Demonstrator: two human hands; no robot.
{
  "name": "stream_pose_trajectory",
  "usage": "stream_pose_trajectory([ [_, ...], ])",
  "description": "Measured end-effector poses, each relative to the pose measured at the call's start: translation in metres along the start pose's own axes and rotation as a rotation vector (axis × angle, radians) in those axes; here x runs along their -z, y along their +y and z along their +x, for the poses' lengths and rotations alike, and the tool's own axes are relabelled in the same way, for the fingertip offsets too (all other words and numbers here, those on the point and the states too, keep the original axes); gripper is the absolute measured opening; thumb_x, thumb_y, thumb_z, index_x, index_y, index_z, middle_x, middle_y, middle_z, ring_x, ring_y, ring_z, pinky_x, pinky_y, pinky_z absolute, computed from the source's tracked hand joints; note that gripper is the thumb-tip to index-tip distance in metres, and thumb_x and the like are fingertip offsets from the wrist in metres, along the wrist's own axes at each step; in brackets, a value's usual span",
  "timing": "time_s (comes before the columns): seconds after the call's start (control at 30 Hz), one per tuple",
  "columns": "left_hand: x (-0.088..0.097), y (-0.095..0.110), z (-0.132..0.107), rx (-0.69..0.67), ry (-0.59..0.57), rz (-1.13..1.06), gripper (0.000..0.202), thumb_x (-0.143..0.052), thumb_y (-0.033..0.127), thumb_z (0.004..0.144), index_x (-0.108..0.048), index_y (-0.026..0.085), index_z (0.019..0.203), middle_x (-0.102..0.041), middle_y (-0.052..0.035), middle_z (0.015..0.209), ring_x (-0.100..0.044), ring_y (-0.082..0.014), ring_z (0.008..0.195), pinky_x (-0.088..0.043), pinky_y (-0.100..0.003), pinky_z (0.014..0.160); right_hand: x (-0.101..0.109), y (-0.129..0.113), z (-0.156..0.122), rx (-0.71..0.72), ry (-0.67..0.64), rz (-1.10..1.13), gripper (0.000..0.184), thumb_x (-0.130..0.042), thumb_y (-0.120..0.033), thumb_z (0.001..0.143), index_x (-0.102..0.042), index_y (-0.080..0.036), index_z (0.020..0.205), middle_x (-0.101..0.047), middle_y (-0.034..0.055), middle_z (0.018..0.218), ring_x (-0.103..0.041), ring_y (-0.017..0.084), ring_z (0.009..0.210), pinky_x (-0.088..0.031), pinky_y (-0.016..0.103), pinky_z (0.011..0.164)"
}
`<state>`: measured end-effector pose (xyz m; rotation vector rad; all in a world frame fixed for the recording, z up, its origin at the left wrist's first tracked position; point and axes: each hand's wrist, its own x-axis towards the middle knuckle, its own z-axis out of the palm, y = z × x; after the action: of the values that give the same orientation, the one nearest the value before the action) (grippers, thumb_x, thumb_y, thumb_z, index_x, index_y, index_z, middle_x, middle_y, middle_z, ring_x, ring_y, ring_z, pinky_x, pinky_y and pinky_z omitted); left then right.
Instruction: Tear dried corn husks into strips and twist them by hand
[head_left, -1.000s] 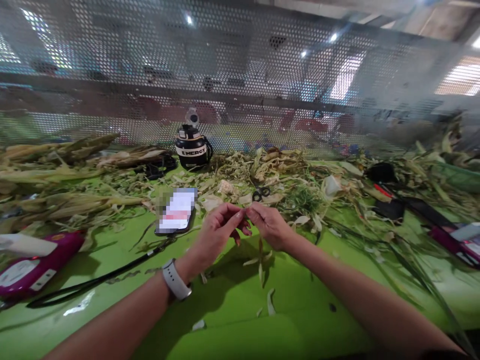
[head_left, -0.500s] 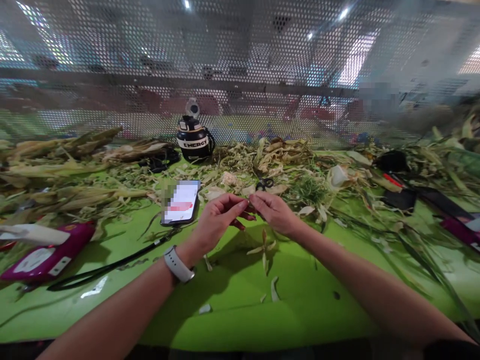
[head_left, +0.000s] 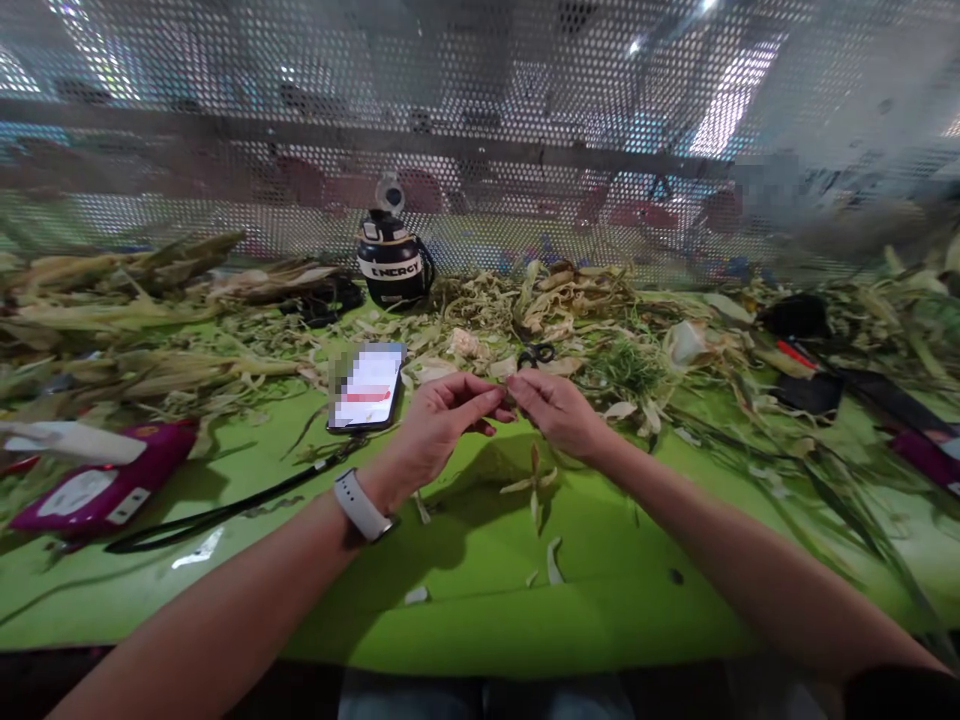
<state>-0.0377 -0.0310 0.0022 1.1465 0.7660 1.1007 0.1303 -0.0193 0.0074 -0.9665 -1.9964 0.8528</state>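
Note:
Above the green table (head_left: 480, 640), my left hand (head_left: 442, 425) and my right hand (head_left: 555, 408) meet fingertip to fingertip. Both are closed in a pinch; whatever lies between the fingers is too small to make out. Just below them on the table rests a pale dried piece shaped like a cross or flower (head_left: 534, 485). Small pale leaf scraps (head_left: 555, 562) are scattered nearer the front edge. Right behind my hands lie black-handled scissors (head_left: 537, 354) and a pale tan lump (head_left: 466, 344).
Left of my hands is a phone (head_left: 367, 385) with a black strap (head_left: 247, 515). A purple packet (head_left: 142, 465) lies farther left. Dried husks (head_left: 135, 290) and shreds line the back, around a black jug (head_left: 391, 262). A perforated metal screen (head_left: 480, 120) stands behind.
The view has tilted slightly, so the table things sit higher and a little to the right in the picture. My hands stay together in the same pinch.

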Motion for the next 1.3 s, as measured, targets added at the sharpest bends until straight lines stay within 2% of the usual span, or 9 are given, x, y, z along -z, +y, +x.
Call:
stream_pose_trajectory([
  [0.37, -0.001, 0.003, -0.001, 0.034, -0.057, 0.02, 0.017, -0.069, 0.03, 0.073, -0.059, 0.016, 0.077, -0.066, 0.0001, 0.067, -0.064, -0.0108, 0.064, -0.043, -0.016, 0.049, 0.026, -0.021, 0.001, -0.042, -0.234, -0.189, 0.031, -0.038, -0.037, 0.094, -0.047, -0.018, 0.07, -0.044, -0.0037, 0.059, -0.041, 0.009, 0.052, -0.031, 0.021, 0.05],
  [0.5, -0.002, 0.01, -0.002, 0.051, -0.036, 0.186, 0.025, -0.057, 0.042, 0.082, -0.056, 0.019, 0.092, -0.066, 0.0002, 0.071, -0.065, -0.0124, 0.058, -0.041, -0.018, 0.043, 0.039, -0.023, 0.004, -0.065, -0.169, -0.147, 0.033, -0.042, -0.039, 0.092, -0.044, -0.019, 0.066, -0.044, -0.0042, 0.057, -0.041, 0.008, 0.049, -0.032, 0.021, 0.046],
  [0.6, -0.007, 0.01, -0.008, 0.03, -0.061, 0.478, 0.035, -0.052, 0.051, 0.082, -0.06, 0.018, 0.084, -0.064, -0.0015, 0.065, -0.06, -0.0121, 0.048, -0.037, -0.02, 0.04, 0.052, -0.018, 0.002, -0.166, -0.086, -0.027, 0.033, -0.042, -0.046, 0.09, -0.044, -0.02, 0.069, -0.046, -0.0051, 0.054, -0.043, 0.008, 0.044, -0.035, 0.02, 0.043],
  [0.73, -0.016, -0.001, -0.019, 0.032, -0.242, 0.787, 0.04, -0.063, 0.053, 0.07, -0.068, 0.016, 0.085, -0.063, -0.0027, 0.056, -0.052, -0.0127, 0.041, -0.03, -0.021, 0.035, 0.05, -0.003, -0.01, -0.228, 0.048, 0.081, 0.038, -0.045, -0.053, 0.087, -0.045, -0.02, 0.069, -0.045, -0.0061, 0.052, -0.044, 0.008, 0.041, -0.036, 0.02, 0.04],
  [0.8, -0.018, -0.007, -0.022, 0.087, -0.353, 0.809, 0.036, -0.057, 0.048, 0.077, -0.068, 0.016, 0.09, -0.065, -0.0037, 0.059, -0.053, -0.0123, 0.039, -0.032, -0.021, 0.036, 0.042, 0.003, -0.016, -0.218, 0.075, 0.1, 0.04, -0.044, -0.055, 0.086, -0.045, -0.02, 0.068, -0.045, -0.0057, 0.053, -0.044, 0.008, 0.042, -0.037, 0.02, 0.041],
  [0.9, -0.018, -0.012, -0.021, 0.19, -0.436, 0.718, 0.029, -0.049, 0.039, 0.083, -0.067, 0.017, 0.09, -0.067, -0.0038, 0.063, -0.056, -0.0126, 0.041, -0.038, -0.021, 0.04, 0.033, 0.006, -0.024, -0.18, 0.091, 0.089, 0.041, -0.044, -0.055, 0.087, -0.046, -0.019, 0.068, -0.047, -0.0043, 0.053, -0.047, 0.008, 0.044, -0.039, 0.021, 0.043],
  [1.0, -0.016, -0.012, -0.016, 0.226, -0.394, 0.509, 0.018, -0.056, 0.035, 0.08, -0.065, 0.021, 0.086, -0.067, -0.0022, 0.066, -0.061, -0.0141, 0.053, -0.046, -0.022, 0.05, 0.03, 0.003, -0.028, -0.158, 0.142, 0.121, 0.039, -0.044, -0.054, 0.087, -0.048, -0.02, 0.07, -0.048, -0.0036, 0.054, -0.046, 0.009, 0.043, -0.038, 0.02, 0.041],
  [1.13, -0.016, -0.008, -0.01, 0.211, -0.24, 0.099, 0.018, -0.066, 0.036, 0.075, -0.061, 0.022, 0.084, -0.064, 0.0011, 0.067, -0.062, -0.0122, 0.059, -0.048, -0.023, 0.061, 0.03, -0.002, -0.032, -0.142, 0.17, 0.145, 0.036, -0.044, -0.052, 0.088, -0.049, -0.02, 0.073, -0.049, -0.0029, 0.055, -0.045, 0.009, 0.043, -0.036, 0.021, 0.04],
  [1.3, -0.017, -0.004, -0.007, 0.195, -0.031, -0.143, 0.027, -0.074, 0.031, 0.069, -0.057, 0.019, 0.086, -0.068, -0.0018, 0.082, -0.065, -0.0135, 0.073, -0.049, -0.025, 0.069, 0.026, -0.004, -0.034, -0.1, 0.231, 0.044, 0.036, -0.042, -0.051, 0.089, -0.049, -0.021, 0.072, -0.044, -0.0036, 0.054, -0.042, 0.009, 0.044, -0.035, 0.022, 0.042],
])
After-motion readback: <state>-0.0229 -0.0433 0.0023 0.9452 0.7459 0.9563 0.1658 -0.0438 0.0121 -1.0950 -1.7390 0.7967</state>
